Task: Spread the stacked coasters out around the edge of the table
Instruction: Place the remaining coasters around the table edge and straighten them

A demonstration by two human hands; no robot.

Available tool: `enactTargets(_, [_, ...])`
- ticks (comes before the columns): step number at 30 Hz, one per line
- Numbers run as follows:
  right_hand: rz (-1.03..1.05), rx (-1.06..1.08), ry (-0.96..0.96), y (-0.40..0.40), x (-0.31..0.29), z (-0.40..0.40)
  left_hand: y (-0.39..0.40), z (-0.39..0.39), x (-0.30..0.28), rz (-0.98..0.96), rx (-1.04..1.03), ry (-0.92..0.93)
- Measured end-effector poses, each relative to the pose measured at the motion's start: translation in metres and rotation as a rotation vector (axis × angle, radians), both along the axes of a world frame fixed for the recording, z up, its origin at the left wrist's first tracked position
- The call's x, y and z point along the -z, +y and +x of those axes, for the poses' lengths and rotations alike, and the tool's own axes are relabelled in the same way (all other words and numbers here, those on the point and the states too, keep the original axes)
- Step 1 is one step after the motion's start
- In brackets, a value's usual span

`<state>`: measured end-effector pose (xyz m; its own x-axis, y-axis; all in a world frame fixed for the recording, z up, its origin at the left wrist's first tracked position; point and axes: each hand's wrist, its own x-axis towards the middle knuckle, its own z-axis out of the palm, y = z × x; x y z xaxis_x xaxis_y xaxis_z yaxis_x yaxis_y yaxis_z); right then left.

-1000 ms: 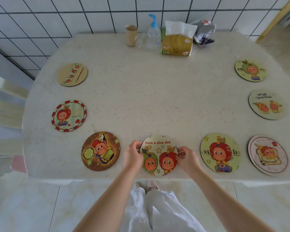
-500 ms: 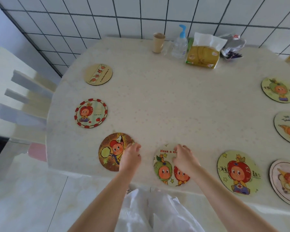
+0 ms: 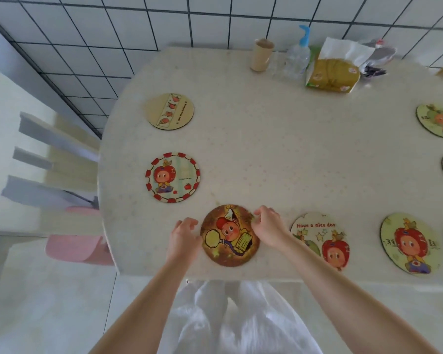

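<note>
**Your hands have moved over to the brown coaster**

A moment ago both your hands sat on the "Have a nice day" coaster [image 3: 320, 240] at the near edge of the bench [image 3: 279, 154]. Now they have let it go and slid along to the brown coaster [image 3: 229, 235], the next one toward the near left corner.

Your left hand [image 3: 184, 238] is at the brown coaster's left rim. Your right hand [image 3: 269, 229] is at its right rim. The fingers on both are curled and loose, and each grip is open. They touch the rim or sit just beside it, but they are not pinching it. The coaster lies flat.

There is no stack left to see. The coasters lie one by one around the bench: the tan coaster [image 3: 169, 111] and the red-rimmed coaster [image 3: 172, 177] up the left edge, the yellow coaster [image 3: 410, 244] further along the near edge, and more at the right edge, partly cut off from view.

So the spreading looks almost done. It seems you are now just nudging each coaster so the gaps look even. The brown one sits very near the bench edge, so push it gently or it could slip off.
</note>
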<state>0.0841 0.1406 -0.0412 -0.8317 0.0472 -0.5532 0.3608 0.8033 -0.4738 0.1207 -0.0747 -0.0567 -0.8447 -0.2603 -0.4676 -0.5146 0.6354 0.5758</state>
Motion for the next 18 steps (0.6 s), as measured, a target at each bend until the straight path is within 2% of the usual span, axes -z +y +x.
enactTargets(10, [0.015,0.289,-0.05,-0.024,-0.002,0.007,0.004,0.008,0.0,0.188,-0.039,-0.128])
enactTargets(18, [-0.052,0.364,-0.081,-0.019,-0.004,0.002,0.005,0.001,-0.004,0.306,-0.278,-0.186])
